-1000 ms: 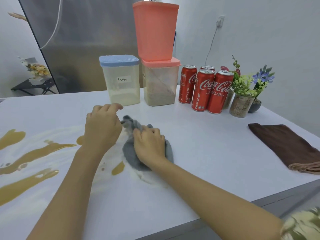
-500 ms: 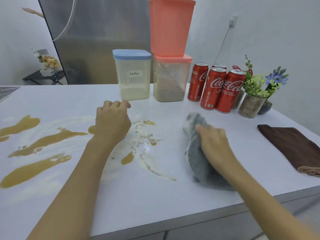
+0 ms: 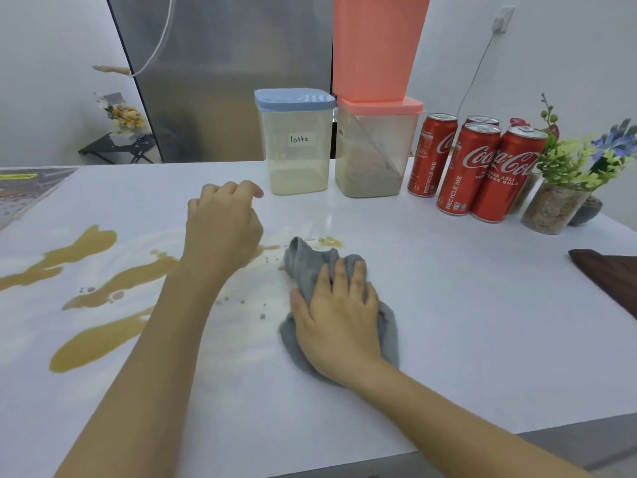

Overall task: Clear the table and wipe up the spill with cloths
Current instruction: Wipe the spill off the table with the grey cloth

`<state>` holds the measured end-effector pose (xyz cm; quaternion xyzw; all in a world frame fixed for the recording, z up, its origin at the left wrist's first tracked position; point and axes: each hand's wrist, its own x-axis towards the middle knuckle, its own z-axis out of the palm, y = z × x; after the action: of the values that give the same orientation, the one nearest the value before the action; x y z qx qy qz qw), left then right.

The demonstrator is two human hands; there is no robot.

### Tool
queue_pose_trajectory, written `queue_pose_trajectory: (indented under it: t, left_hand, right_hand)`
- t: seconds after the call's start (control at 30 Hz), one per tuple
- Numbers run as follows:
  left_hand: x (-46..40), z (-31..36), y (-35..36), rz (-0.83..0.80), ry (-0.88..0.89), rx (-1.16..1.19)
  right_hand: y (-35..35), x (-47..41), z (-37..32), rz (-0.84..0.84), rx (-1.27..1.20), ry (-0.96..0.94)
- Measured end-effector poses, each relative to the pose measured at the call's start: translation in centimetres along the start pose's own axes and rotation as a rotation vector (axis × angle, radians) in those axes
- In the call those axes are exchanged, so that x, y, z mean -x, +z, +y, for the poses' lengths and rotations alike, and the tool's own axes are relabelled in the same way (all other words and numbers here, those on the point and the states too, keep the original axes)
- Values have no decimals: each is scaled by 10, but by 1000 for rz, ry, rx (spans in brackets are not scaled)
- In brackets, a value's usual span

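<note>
1. Grey cloth [image 3: 303, 267] lies bunched on the white table [image 3: 448, 322], just right of the brown spill [image 3: 93, 343] streaks.
2. Your right hand [image 3: 339, 319] lies palm-down on the cloth, fingers spread and bent over its folds, pressing and grasping the fabric.
3. Your left hand [image 3: 224, 225] is above the spill, wrist raised, fingers loosely curled; it holds nothing.
4. Your left forearm covers part of the middle streak.
5. Small brown specks sit between your hands; too small to identify.
6. Brown cloth [image 3: 610, 277] at the right edge is cut off by the frame.
7. Rear cola can [image 3: 482, 120] is mostly hidden behind the front cans.
</note>
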<state>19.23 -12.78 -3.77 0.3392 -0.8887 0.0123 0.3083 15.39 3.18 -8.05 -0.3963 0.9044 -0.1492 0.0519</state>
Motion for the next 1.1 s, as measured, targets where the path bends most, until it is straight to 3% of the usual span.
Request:
queue_pose_trajectory:
  t: [0.17, 0.4, 0.53, 0.67, 0.73, 0.8, 0.97, 1.03, 1.1]
  left_hand:
    - [-11, -7, -6, 44, 17, 15]
    - [-10, -11, -10, 83, 1, 71]
    - [-4, -12, 1, 28, 0, 54]
    - [1, -16, 8, 8, 49, -43]
    - [0, -20, 10, 40, 67, -86]
    - [-1, -22, 10, 76, 81, -106]
    - [-3, -23, 3, 122, 127, -192]
    - [-2, -26, -3, 120, 94, -196]
    - [0, -26, -9, 122, 26, -176]
  right_hand:
    - [8, -28, -37, 67, -144, -106]
    - [-38, -46, 2, 198, -754, 21]
    - [-55, -59, 62, 330, -557, 4]
    - [-29, -79, 85, 176, -29, 165]
    - [-18, -90, 70, 143, 54, 149]
    - [-7, -98, 45, 147, 37, 70]
    - [20, -93, -22, 192, -39, -339]
    - [22, -87, -34, 160, -254, -326]
    - [11, -82, -31, 60, -599, -188]
